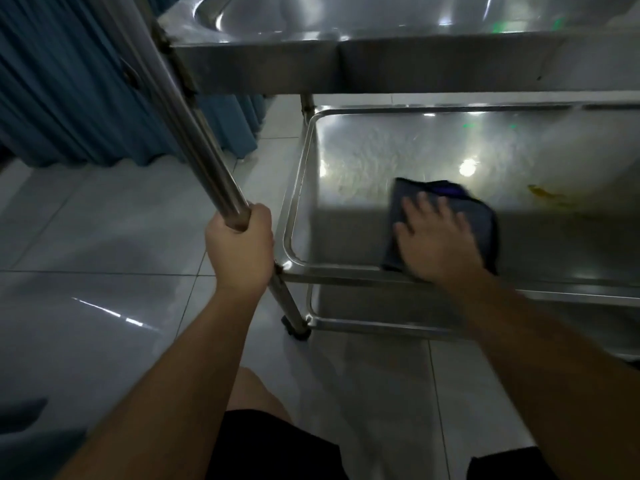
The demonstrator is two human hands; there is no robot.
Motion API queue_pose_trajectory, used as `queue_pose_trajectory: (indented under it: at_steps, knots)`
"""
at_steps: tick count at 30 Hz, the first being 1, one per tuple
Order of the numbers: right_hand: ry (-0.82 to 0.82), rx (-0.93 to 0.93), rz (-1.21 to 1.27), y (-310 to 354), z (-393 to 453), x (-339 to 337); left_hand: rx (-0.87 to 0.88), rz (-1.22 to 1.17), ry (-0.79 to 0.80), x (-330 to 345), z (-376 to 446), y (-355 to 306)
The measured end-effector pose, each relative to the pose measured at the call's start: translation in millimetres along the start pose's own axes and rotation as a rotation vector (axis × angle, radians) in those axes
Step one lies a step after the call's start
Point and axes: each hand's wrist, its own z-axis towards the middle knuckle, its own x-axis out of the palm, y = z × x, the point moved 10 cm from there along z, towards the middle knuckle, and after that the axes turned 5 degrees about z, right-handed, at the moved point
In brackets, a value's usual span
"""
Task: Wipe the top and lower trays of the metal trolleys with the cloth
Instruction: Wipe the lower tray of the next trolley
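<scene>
A person crouches on the pale tiled floor (104,237) in front of a shiny stainless-steel trolley with two trays. The left hand (240,245) is wrapped around the round steel upright post (194,133) at the trolley's near left corner, fingers and thumb curled tight about the tube just above the lower tray's corner joint. The post leans up and away to the left in this wide view.

The right hand (438,239) lies flat on a dark grey folded cloth (485,220), fingers straight and slightly spread, palm pressing the cloth down onto the lower metal tray (346,161). The cloth sits near the middle of the visible tray floor, toward its near rim, with a strip of purple edging showing at its far side. The hand is a little blurred.

The lower tray has a raised rolled rim with rounded corners, and its floor reflects bright spots of light. A yellowish smear (543,194) lies on the tray floor just right of the cloth and a little farther back. The upper metal tray (381,64) spans the top of the view. A black foot (296,330) ends the near left leg. A blue pleated curtain (69,81) hangs at the far left. The person's black shorts (277,452) show at the bottom edge.
</scene>
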Motion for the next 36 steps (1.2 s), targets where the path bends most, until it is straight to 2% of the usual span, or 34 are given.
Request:
queue_pose_trajectory:
  at_steps: [2, 4, 8, 13, 17, 19, 21, 26, 29, 33, 36]
  knots:
    - [-0.011, 0.132, 0.016, -59.3, 3.8, -15.5, -0.009, -0.014, -0.016, 0.1, -3.0, 1.9]
    - [0.000, 0.205, 0.029, -84.5, 13.0, -23.6, -0.016, -0.036, -0.021, 0.5, -4.6, 3.3]
    - [0.009, 0.253, 0.035, -53.5, 44.3, -22.4, -0.005, -0.024, -0.027, -2.0, -2.0, 4.7]
    - [0.028, 0.074, 0.032, 54.4, 94.9, -2.0, 0.044, -0.019, -0.040, -3.2, -6.0, -1.6]
    - [0.141, -0.203, 0.017, 159.7, 105.7, 25.5, 0.073, -0.010, -0.029, -2.3, -7.8, -5.9]
    - [0.165, -0.295, 0.029, 183.6, 97.9, 32.6, 0.081, -0.014, -0.011, -1.0, -8.3, -7.1]
    - [0.162, -0.296, 0.050, 179.7, 92.2, 30.0, 0.092, 0.000, -0.003, -1.3, -10.7, -7.9]
    - [0.063, -0.063, 0.074, 95.8, 102.6, -2.5, 0.124, -0.006, 0.019, 0.3, -16.4, -8.8]
    - [-0.020, 0.140, 0.084, -6.0, 113.6, -33.3, 0.125, 0.001, -0.012, -1.5, -14.2, -9.4]
    - [-0.180, 0.520, 0.122, -141.7, 87.8, -60.0, 0.116, 0.007, -0.051, -1.7, -12.9, -6.0]
    - [-0.164, 0.625, 0.093, -146.8, 72.5, -55.3, 0.088, -0.019, -0.089, -2.9, -12.2, -3.1]
